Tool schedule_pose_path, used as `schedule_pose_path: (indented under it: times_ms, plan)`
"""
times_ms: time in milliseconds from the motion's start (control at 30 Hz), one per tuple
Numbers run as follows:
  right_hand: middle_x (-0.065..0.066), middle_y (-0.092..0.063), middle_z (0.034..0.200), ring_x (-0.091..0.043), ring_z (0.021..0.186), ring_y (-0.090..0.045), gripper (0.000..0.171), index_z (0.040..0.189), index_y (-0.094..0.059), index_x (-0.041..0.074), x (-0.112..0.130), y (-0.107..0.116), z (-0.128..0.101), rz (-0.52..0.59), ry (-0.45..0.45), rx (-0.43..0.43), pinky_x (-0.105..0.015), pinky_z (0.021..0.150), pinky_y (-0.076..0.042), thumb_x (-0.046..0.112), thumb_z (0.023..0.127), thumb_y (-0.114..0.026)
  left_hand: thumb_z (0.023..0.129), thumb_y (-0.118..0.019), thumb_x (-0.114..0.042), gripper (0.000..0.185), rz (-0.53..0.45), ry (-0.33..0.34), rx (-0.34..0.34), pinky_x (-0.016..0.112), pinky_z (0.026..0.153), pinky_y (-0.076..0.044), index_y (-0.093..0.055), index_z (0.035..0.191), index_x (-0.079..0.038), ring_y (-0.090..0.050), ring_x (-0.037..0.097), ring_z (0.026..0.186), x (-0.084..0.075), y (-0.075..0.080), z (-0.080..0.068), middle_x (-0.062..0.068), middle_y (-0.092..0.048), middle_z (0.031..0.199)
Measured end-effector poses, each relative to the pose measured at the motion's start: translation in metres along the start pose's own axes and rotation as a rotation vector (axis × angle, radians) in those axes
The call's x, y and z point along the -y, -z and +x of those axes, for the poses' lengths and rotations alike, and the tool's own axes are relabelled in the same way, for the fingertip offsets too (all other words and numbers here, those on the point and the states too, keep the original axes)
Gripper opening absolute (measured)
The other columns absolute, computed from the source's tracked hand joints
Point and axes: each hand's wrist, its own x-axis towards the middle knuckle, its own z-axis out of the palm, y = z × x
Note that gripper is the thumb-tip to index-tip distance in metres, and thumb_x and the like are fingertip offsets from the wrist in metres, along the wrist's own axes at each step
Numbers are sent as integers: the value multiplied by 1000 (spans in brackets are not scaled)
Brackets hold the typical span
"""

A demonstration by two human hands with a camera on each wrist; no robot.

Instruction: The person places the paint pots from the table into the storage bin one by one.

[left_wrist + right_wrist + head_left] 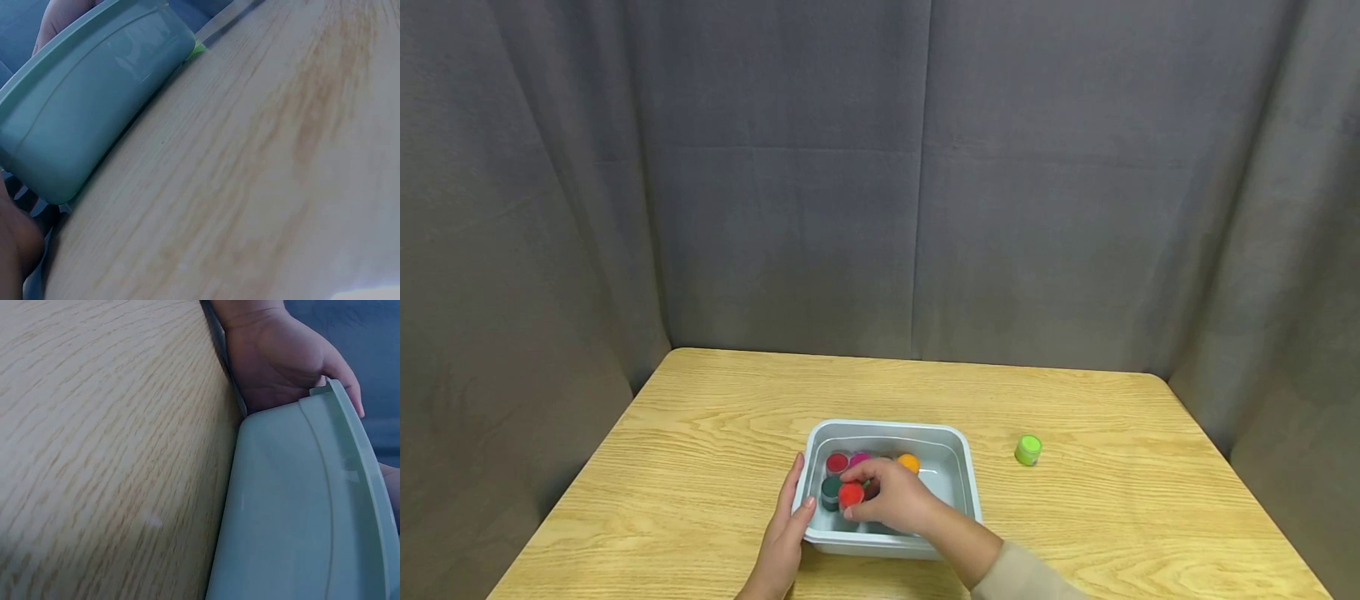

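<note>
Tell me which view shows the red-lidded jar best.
The head view: the red-lidded jar sits inside the tub, pinched by the right hand. Both wrist views show only the tub's outer wall, no jar.

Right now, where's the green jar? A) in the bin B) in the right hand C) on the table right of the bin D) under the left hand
C: the green jar stands alone on the table, apart from the bin; the right hand holds a red jar.
</note>
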Motion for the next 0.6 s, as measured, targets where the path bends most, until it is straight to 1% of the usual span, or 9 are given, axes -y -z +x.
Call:
schedule_pose_path:
  times_ms: [300,433,600]
  plan:
    - [4,-64,99,-9,79,-56,36,107,-72,11,-1,-4,3,-57,-16,18,-21,68,-48,16,73,-86,105,-39,-22,59,-3,-22,5,68,118,-2,-14,158,-14,-2,41,152,0,-1,-1,16,-9,165]
    - [4,-65,97,-10,79,-54,37,106,-72,11,0,-5,4,-92,-15,18,-22,69,-47,17,72,-86,105,-38,-23,59,0,-21,3,68,117,-3,-13,158,-14,-2,41,152,-1,-1,-1,16,-9,165]
    - [3,-66,97,-12,82,-54,36,106,-72,11,0,-6,5,-104,-13,23,-23,72,-48,17,73,-86,105,-38,-23,58,-1,-21,-3,67,118,-2,-14,158,-13,-2,40,152,-1,-2,-1,15,-9,165]
